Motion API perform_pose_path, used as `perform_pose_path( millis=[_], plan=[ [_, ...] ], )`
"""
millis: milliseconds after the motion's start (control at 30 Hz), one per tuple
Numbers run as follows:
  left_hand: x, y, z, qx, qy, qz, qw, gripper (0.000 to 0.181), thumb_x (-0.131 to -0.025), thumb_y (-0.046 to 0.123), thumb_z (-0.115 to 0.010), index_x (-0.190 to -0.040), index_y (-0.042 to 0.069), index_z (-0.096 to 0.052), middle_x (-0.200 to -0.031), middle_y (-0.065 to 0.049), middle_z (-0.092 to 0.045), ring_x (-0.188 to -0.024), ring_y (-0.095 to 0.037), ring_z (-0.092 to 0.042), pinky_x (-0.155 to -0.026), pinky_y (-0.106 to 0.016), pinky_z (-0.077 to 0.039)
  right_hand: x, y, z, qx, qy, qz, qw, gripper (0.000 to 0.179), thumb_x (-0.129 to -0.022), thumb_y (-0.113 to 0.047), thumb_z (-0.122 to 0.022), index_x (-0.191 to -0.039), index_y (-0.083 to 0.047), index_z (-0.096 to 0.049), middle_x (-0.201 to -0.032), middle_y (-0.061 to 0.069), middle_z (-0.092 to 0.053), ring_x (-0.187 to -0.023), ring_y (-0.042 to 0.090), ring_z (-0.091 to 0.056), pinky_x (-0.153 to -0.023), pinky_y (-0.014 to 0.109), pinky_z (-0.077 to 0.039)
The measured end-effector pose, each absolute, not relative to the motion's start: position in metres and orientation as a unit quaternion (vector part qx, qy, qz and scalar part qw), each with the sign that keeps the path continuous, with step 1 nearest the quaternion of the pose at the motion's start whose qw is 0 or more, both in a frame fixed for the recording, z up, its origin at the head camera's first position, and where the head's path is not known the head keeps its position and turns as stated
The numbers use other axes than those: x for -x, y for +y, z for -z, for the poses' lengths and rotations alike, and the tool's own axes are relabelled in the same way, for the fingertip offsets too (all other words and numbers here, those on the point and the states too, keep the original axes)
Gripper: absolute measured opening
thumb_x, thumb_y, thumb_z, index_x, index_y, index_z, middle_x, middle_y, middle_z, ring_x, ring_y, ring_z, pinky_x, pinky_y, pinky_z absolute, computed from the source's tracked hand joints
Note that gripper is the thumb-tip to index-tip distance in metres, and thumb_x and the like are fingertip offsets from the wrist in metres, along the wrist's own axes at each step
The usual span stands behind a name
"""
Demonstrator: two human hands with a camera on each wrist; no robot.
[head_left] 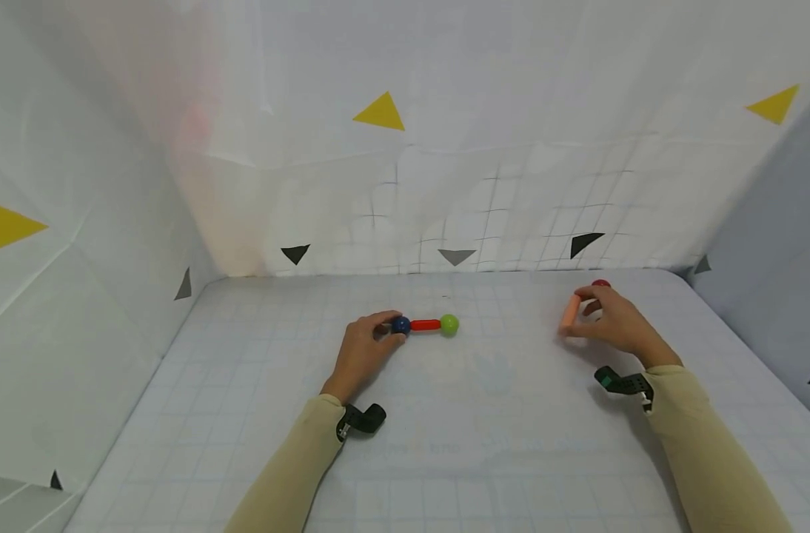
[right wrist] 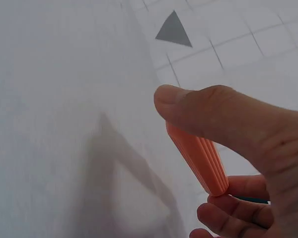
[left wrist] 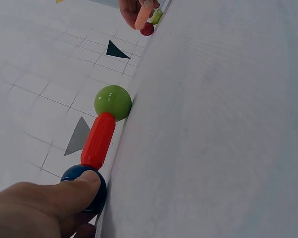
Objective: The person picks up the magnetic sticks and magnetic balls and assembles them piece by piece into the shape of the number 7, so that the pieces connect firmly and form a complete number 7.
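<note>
Well, closest to the person's body, behind the fingers, come two khaki sleeves (head_left: pixel 278 477), with a dark wrist camera (head_left: pixel 372 419) at each cuff. Farther up the white table (head_left: pixel 485 437), the left hand (head_left: pixel 363 348) pinches a blue ball (head_left: pixel 401 326) between thumb and fingertips. Just past those fingertips, to the right, a red rod (head_left: pixel 426 325) meets that ball, and a green ball (head_left: pixel 449 325) sits at its other end, all three in line. Well to the right, the right hand (head_left: pixel 617 323) pinches an orange rod (head_left: pixel 569 315) lengthwise, thumb at one end, a finger at the other; it tilts, and I can't tell whether it touches the tabletop. Just beyond those fingers a red ball (head_left: pixel 601 283) peeks out, a yellow-green piece (left wrist: pixel 157 17) beside it. Past all the fingers rises a white wall (head_left: pixel 511 81) with yellow, grey and black triangles (head_left: pixel 381 112).
</note>
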State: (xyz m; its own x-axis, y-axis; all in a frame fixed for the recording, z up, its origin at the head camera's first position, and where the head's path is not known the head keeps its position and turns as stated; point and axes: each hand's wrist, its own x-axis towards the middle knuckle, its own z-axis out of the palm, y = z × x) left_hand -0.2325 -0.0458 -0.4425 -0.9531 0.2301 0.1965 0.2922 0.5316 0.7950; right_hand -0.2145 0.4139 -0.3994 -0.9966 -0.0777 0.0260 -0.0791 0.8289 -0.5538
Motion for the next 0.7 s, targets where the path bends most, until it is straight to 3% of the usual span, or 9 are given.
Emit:
perform_pose_path(
  millis=[233,700],
  plan=[
    [0.233,-0.044,0.441,0.14,-0.88,0.454,0.026,0.042,-0.095,0.024,-0.08,-0.135,0.023,-0.071,-0.122,0.0,-0.071,-0.11,-0.019,-0.061,-0.099,-0.045,-0.048,0.21,0.4,0.393,-0.055,-0.951,-0.304,0.03,0.095,-0.078,-0.056,-0.088,-0.144,0.0,-0.05,-0.129,0.017,-0.058,-0.112,0.035,-0.058,-0.083,0.049,-0.051],
    [0.232,-0.044,0.441,0.138,-0.879,0.455,0.027,0.041,-0.095,0.024,-0.08,-0.135,0.025,-0.071,-0.122,0.002,-0.07,-0.11,-0.018,-0.06,-0.098,-0.043,-0.048,0.2,0.362,0.381,-0.094,-0.943,-0.311,0.077,0.095,-0.078,-0.05,-0.091,-0.144,0.004,-0.049,-0.133,0.018,-0.056,-0.11,0.037,-0.057,-0.082,0.048,-0.054]
  ],
)
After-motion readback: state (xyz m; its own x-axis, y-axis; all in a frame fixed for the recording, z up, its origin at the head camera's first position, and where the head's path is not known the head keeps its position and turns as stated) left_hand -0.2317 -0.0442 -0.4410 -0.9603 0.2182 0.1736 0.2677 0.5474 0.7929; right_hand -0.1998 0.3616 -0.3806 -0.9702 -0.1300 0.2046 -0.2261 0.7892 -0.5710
